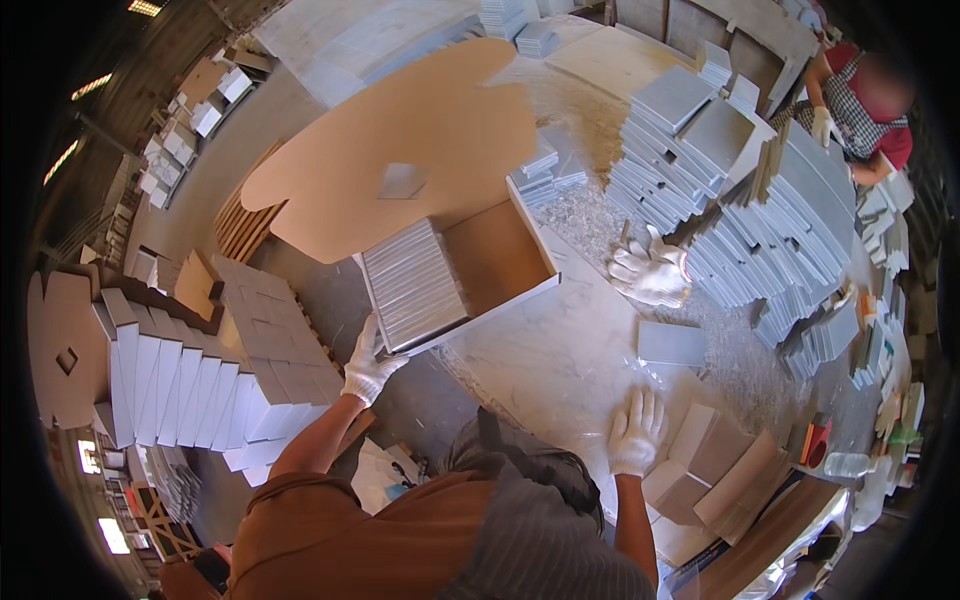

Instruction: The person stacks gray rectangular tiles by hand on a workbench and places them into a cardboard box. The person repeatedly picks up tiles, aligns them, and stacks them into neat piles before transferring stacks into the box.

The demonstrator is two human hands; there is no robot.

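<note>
An open cardboard box (507,262) lies at the left edge of the work table. Its left part holds a row of thin pieces (415,285) standing on edge under clear, shiny wrap; its right part shows bare brown bottom. My left hand (370,372), in a white knit glove, grips the box's near left corner. My right hand (637,432), gloved too, lies flat on the table with its fingers stretched out, holding nothing. Just beyond it is a flat grey tile (671,343). Farther off lies a pair of white gloves (650,268) beside the tile stacks.
Stacks of grey tiles (790,215) line the table's right side. A large brown cardboard sheet (380,130) reaches beyond the box. White cartons (190,385) are piled at left. Folded cardboard (700,460) lies near my right hand. A co-worker (860,105) stands at the far right.
</note>
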